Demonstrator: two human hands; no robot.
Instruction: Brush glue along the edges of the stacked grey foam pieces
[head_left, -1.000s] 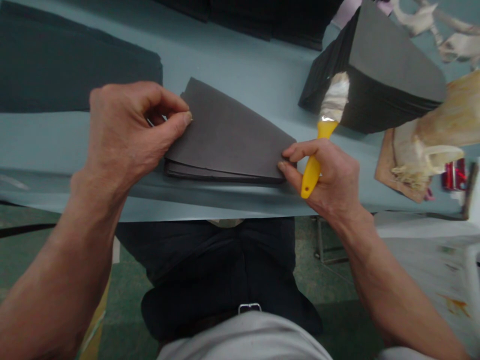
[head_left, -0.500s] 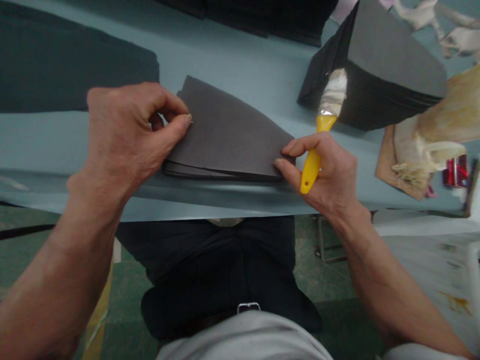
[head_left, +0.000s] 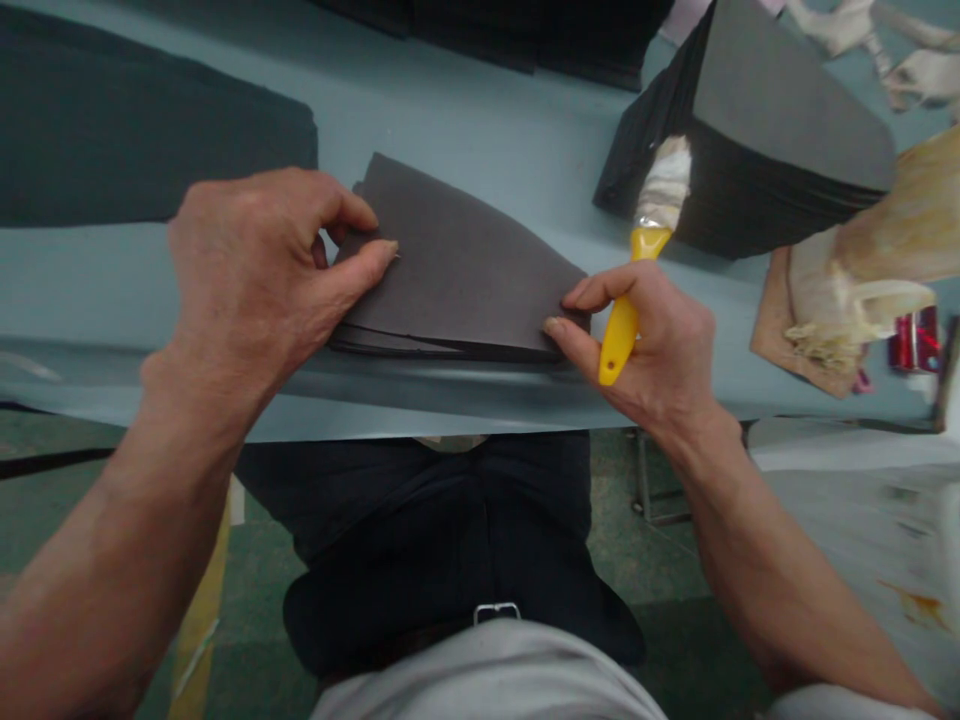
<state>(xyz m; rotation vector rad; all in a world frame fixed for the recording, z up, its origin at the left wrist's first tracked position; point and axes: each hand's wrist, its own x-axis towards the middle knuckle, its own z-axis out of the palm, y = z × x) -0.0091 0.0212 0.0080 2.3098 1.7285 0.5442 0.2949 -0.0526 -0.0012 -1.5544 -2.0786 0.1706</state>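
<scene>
A small stack of dark grey fan-shaped sheets (head_left: 457,265) lies on the blue-grey table (head_left: 480,130) near its front edge. My left hand (head_left: 255,265) is closed in a pinch on the stack's left corner, thumb on top. My right hand (head_left: 652,340) grips a brush with a yellow handle (head_left: 621,330) and whitish, glue-coated bristles (head_left: 664,185). Its thumb and forefinger also pinch the stack's right corner.
A tall pile of the same dark sheets (head_left: 780,110) stands at the back right. A glue-smeared board with a lump of whitish glue (head_left: 832,300) lies at the right, next to a red object (head_left: 911,340). Dark material (head_left: 142,130) covers the back left.
My left thumb has slid a little further right over the stack's left corner. The right hand and brush have hardly moved.
</scene>
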